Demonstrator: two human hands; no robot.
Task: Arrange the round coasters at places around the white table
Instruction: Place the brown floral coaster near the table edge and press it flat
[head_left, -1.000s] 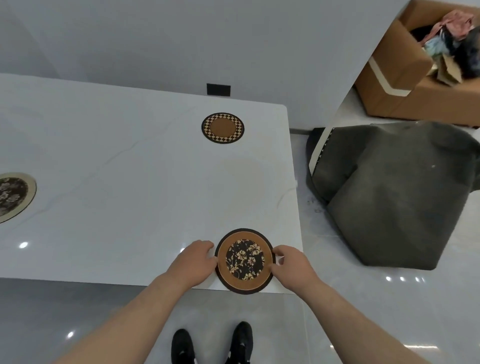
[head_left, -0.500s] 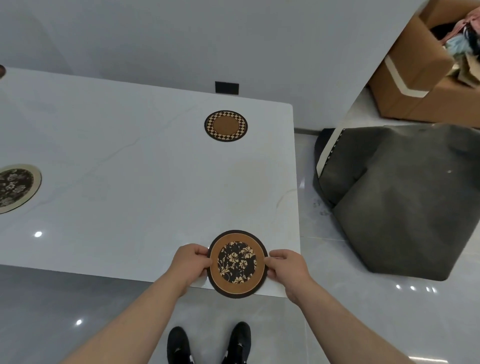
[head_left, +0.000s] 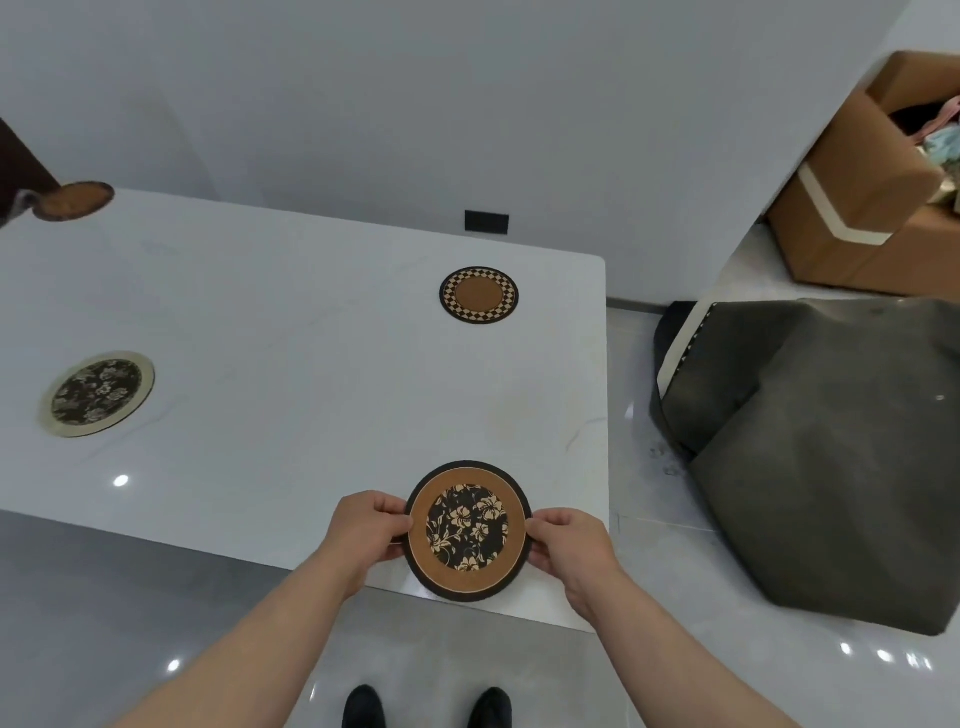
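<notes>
Coasters on a white table (head_left: 311, 389). At its far left corner a brown coaster (head_left: 72, 201) is blurred. Nearer, a cream-rimmed floral coaster (head_left: 97, 393) lies flat. At the near edge, the left hand (head_left: 363, 535) pinches the left rim of a brown-and-black floral coaster (head_left: 468, 530) and the right hand (head_left: 566, 540) pinches its right rim, thumbs on top, fingers hidden beneath. Its near part overhangs the table edge; whether it touches the surface is unclear. Beyond it, well apart, lies a checkered coaster (head_left: 479, 294). Right of the table, a dark bag (head_left: 810, 441) sits on the floor; a cardboard box (head_left: 857, 208) is cut off.
</notes>
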